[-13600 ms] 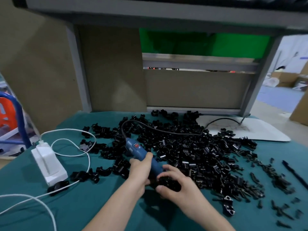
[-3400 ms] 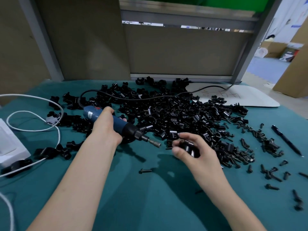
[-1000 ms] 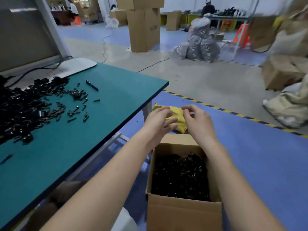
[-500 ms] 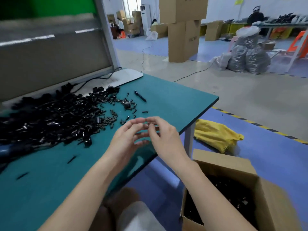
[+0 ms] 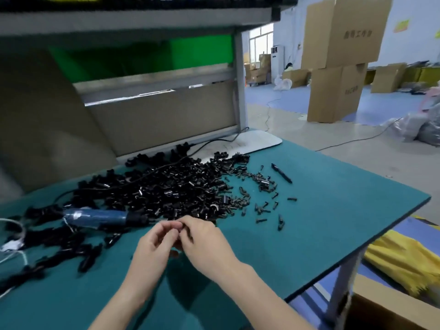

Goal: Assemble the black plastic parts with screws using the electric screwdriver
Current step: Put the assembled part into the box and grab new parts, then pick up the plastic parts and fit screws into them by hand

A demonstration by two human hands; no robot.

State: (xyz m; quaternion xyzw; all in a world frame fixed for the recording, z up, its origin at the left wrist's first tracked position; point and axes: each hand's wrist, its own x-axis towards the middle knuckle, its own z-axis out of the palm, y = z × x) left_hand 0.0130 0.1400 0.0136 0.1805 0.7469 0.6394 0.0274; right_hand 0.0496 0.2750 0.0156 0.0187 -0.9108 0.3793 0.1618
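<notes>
Black plastic parts point(image 5: 166, 186) piled by the screwdriver point(image 5: 100, 216), my left hand point(image 5: 152, 246) and right hand point(image 5: 207, 244) touching, can't tell what they hold, box point(image 5: 385, 310) inside hidden

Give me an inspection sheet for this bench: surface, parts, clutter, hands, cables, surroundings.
Surface: green mat, with things spread over its left and middle.
Job's things: pile of black parts; loose screws to its right; blue screwdriver lying unheld at its near-left.
Clutter: pen beyond the screws; white board at the back.
Hands: left hand and right hand meet at the fingertips above the mat; something small and dark between them, too blurred to name.
Cables: black cord runs into the pile; white cable at far left.
Surroundings: stacked cardboard boxes on the floor; yellow cloth and another box low at right.
</notes>
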